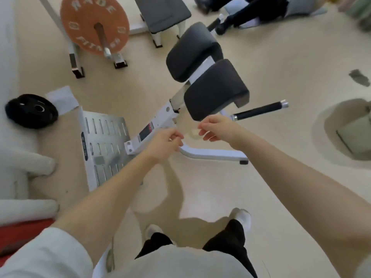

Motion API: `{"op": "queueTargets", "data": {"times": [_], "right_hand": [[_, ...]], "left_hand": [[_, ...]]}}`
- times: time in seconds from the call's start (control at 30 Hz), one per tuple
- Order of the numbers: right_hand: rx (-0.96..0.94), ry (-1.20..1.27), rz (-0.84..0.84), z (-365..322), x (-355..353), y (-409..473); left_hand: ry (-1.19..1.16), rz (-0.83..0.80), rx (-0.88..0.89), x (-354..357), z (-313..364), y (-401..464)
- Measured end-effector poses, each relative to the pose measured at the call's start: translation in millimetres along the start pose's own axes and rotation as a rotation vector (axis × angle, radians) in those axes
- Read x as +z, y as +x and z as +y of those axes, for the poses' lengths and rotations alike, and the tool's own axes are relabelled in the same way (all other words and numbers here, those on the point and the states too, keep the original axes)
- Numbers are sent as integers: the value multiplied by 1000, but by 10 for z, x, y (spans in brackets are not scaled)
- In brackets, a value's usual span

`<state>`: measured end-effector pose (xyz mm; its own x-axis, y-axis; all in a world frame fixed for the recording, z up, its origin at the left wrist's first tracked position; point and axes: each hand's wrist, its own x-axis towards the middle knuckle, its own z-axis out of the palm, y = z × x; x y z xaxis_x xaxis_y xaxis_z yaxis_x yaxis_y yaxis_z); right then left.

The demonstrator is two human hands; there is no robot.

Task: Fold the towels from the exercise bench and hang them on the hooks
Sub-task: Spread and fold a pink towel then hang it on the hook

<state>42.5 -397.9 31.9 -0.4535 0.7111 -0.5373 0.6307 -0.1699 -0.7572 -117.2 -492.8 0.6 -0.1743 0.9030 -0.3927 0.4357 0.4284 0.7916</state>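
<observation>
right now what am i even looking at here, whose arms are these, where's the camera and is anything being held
This is one picture, taken by a wide-angle camera worn on a person's head and looking down, so the two bare arms reaching forward are that person's own. Their white shoes show at the bottom, on a beige gym floor.

The left hand and the right hand hang close together in front of a white-framed exercise bench with two dark pads. Both have loosely curled fingers, and I can see nothing held in either; the frame is a little blurred.

Around them: an orange weight plate on a rack at the top left, a black weight plate on the floor at the left, and a metal footplate below the bench. No towel lies on the bench in this view.
</observation>
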Motion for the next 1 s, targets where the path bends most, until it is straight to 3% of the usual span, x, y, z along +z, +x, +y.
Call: {"op": "queueTargets", "data": {"times": [0.13, 0.4, 0.7, 0.9, 1.0], "right_hand": [[29, 31, 23, 593, -857, -184], [-32, -1, 50, 1206, -2809, -224], [-108, -43, -113, 1365, -3750, 467], [-131, -147, -13, 1181, -4509, 1370], [-119, -146, -55, 999, -4791, 1870]], "left_hand": [[-35, -26, -23, 853, 582, 246], [-109, 105, -74, 2098, 1620, 813], [-92, 239, -132, 2438, 2189, 1730], [-145, 278, -160, 2462, 2522, 2678], [-145, 307, -208, 2401, 2695, 3018]]}}
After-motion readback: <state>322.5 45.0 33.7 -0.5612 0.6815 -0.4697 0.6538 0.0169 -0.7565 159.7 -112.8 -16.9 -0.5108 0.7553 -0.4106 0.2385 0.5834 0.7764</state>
